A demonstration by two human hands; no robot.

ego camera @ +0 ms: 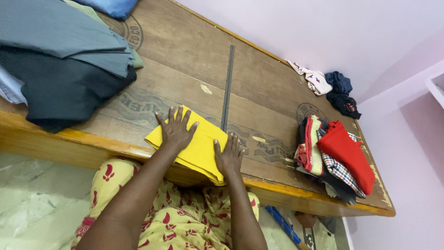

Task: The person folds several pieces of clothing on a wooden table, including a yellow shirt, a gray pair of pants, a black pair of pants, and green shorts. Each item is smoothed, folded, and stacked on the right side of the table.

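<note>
Hands (pixel 175 129) (pixel 228 155) flat (fingers spread), yellow cloth (pixel 200 147)

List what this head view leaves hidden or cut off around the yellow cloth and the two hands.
- Yellow cloth: the parts under the left hand and right hand are covered.
- Folded dark pile: cut off by the left and top edges.
- Blue object on the floor: partly hidden by the wooden platform.
</note>
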